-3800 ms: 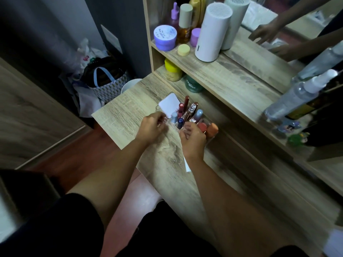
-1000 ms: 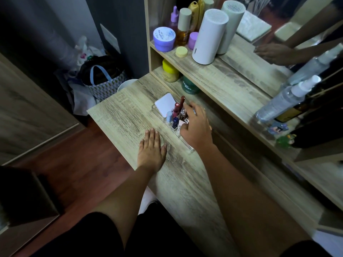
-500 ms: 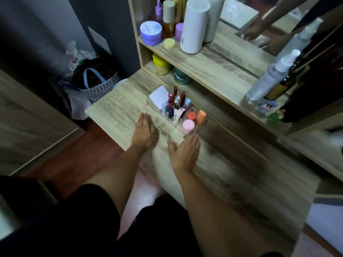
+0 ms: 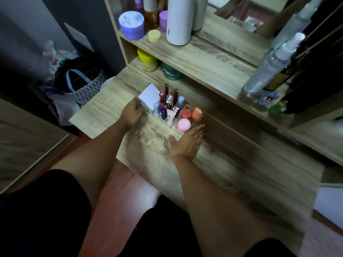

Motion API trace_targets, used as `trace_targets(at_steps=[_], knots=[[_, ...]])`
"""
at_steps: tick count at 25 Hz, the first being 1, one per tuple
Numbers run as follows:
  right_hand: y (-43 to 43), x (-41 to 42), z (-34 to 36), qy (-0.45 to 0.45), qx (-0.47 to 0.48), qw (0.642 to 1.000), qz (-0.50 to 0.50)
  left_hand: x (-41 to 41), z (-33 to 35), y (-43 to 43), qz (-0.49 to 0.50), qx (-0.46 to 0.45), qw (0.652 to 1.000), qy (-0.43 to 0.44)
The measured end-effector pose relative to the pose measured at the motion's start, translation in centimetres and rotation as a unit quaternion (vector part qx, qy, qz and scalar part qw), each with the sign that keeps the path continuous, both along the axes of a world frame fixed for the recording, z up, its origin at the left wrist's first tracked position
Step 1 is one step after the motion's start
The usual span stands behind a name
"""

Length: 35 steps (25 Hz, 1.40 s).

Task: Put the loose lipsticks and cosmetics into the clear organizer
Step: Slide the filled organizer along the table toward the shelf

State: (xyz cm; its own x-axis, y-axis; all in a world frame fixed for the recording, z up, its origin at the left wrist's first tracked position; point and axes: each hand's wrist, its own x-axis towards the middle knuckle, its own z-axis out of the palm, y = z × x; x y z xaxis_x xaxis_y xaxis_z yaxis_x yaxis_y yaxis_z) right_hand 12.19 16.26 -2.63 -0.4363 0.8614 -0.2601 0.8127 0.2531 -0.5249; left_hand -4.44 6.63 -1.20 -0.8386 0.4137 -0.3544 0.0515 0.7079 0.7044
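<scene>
- Organizer point(image 4: 199, 118), clear and low-walled, sits on the wooden desk point(image 4: 232, 164) just below the shelf, its long axis running from far-left to near-right along the desk.
- Left hand point(image 4: 132, 114) rests at the organizer's left end, fingers loosely curled against the wall beside the white compact point(image 4: 149, 98); it pinches nothing that I can see.
- Lipsticks point(image 4: 166, 89) and small tubes stand upright in the middle slots, tips pointing up (a few lean slightly toward the shelf).
- Pink jar point(image 4: 183, 125), red-capped jar point(image 4: 186, 114) and orange sponge point(image 4: 196, 112) fill the right compartment.
- Right hand point(image 4: 187, 142) lies flat on the desk, fingers spread, fingertips touching the organizer's near-right corner.
- Risk, as I judge it: a push from either end could slide or tilt the light tray, and the tall, narrow lipsticks would topple or knock together.
- No loose cosmetics show on the desk, so the task looks close to done.
</scene>
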Motion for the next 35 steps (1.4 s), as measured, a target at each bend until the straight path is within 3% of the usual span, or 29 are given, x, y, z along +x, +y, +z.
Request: trace_targets(at_steps=[8,16,25,35], knots=[[1.3,-0.6,-0.6,0.075,-0.026,0.997,-0.02,-1.1,0.3,0.4,-0.007,0.057,0.998,-0.037],[1.6,0.5,-0.7,0.146,-0.028,0.988,-0.042,-1.6,-0.3,0.2,0.011,0.029,0.998,-0.052],[2.6,5.6,-0.6,0.199,-0.014,0.977,-0.07,3.4,0.6,1.8,0.006,0.033,0.998,-0.046],[7.4,16.9,-0.6,0.115,0.028,0.992,-0.048,14.2,1.5,6.7,-0.021,0.042,0.998,-0.037]])
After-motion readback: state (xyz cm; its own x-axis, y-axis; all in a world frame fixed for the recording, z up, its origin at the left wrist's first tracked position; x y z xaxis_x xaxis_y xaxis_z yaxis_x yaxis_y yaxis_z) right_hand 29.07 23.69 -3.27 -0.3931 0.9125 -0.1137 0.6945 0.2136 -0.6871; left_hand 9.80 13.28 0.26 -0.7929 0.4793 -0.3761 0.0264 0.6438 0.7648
